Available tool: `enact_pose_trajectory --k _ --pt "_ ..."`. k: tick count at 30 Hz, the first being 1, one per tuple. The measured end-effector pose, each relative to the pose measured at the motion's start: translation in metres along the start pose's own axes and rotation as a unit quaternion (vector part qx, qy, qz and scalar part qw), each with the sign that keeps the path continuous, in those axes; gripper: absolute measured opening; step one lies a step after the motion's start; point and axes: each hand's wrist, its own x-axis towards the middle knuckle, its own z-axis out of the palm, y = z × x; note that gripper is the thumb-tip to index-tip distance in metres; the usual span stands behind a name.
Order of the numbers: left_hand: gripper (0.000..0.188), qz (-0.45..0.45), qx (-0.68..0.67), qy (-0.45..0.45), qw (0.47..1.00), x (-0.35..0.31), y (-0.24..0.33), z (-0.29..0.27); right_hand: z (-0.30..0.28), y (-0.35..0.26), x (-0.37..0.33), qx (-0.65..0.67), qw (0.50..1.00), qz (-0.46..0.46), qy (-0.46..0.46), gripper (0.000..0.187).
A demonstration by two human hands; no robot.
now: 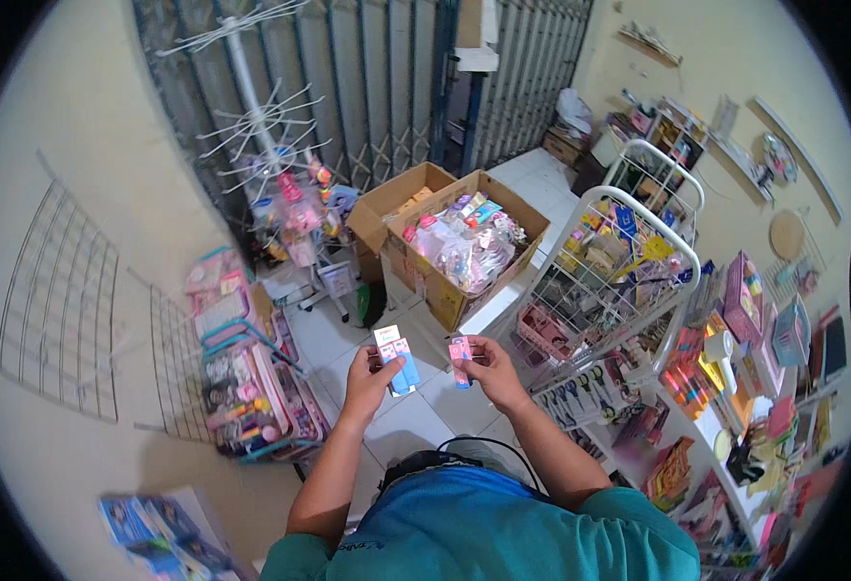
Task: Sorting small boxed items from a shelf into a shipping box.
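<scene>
My left hand [369,376] holds a small flat carded packet [397,358], white and pink at the top and blue below, tilted upward. My right hand [488,366] grips a second, smaller pink packet [460,360] by its side. Both hands are raised in front of my chest, a short gap between the two packets, above the white tiled floor [416,416].
An open cardboard box [445,290] full of packaged goods stands ahead, another box [386,208] behind it. A white wire rack [609,290] with hanging items is on the right, a white spinner stand [261,145] and stacked toy packs [246,387] on the left. Metal folding shutters close the back.
</scene>
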Motion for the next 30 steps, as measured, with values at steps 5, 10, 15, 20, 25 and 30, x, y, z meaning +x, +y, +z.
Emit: enact_pose_trajectory --k 5,10,15,20,25,30 --pt "0.045 -0.001 0.014 -0.071 0.997 0.080 0.014 0.016 -0.013 0.001 0.043 0.001 0.996 -0.007 0.090 0.053" --pt "0.046 -0.010 0.033 -0.123 0.992 0.158 0.019 0.035 -0.033 -0.005 0.094 0.028 0.991 -0.009 0.130 0.054" --pt "0.046 -0.020 0.051 -0.193 0.980 0.227 0.031 0.065 -0.049 -0.013 0.143 0.044 0.980 -0.014 0.192 0.059" --pt "0.044 -0.022 0.076 -0.228 0.971 0.298 0.028 0.090 -0.059 -0.023 0.195 0.020 0.972 -0.006 0.235 0.060" --pt "0.044 -0.039 0.095 -0.303 0.948 0.396 0.015 0.116 -0.078 -0.012 0.259 -0.004 0.951 -0.009 0.308 0.065" --pt "0.036 -0.031 0.167 -0.360 0.918 0.487 0.003 0.150 -0.082 -0.011 0.328 -0.094 0.916 0.044 0.387 0.066"
